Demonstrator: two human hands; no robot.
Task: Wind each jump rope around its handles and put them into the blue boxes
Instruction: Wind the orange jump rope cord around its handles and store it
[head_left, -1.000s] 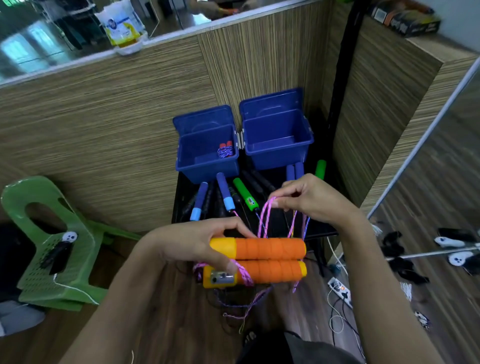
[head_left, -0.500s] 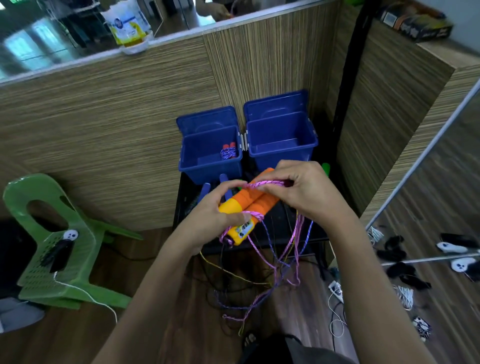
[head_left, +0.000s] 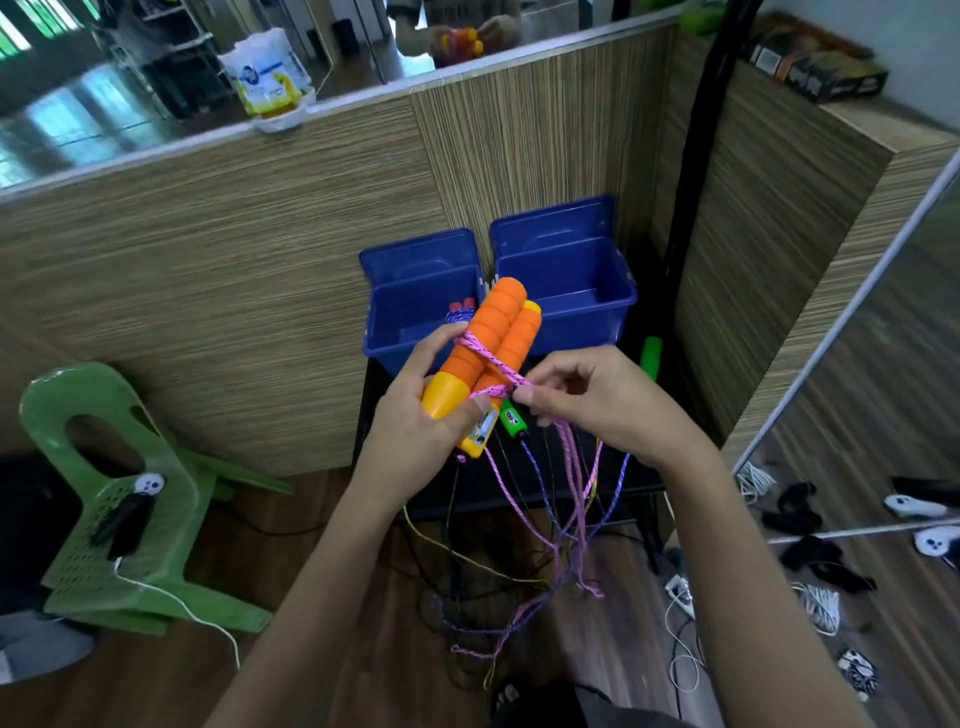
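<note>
- The left hand (head_left: 415, 415) has its grip clamped round the yellow lower ends of the two orange handles (head_left: 491, 343), which lie side by side and tilt up and away from the grip toward the boxes.
- The right hand (head_left: 587, 400) has its grip pinched together on the pink rope (head_left: 488, 358), just beside the left grip and touching the handles' lower part.
- From the right grip the rope crosses the foam of both handles in a slanting band and goes round behind them by the left fingers.
- Below both grips the rest of the pink rope hangs in long loops down to the floor (head_left: 337, 597), mixed with purple, blue and yellow cords (head_left: 540, 483).
- Beyond the grips, past the handle tips, stand two blue boxes side by side: the left blue box (head_left: 415, 270) and the right blue box (head_left: 566, 244), both with lids open.
- A wound rope with red handle ends (head_left: 462, 310) lies in the left box, just above the left grip.
- Under the grips is a dark worktop (head_left: 374, 379); a green handle (head_left: 511, 421) lies on it between the two grips, and another green handle (head_left: 650, 353) lies just beyond the right grip.
- Well to the left of the grips stands a green plastic chair (head_left: 130, 499).
</note>
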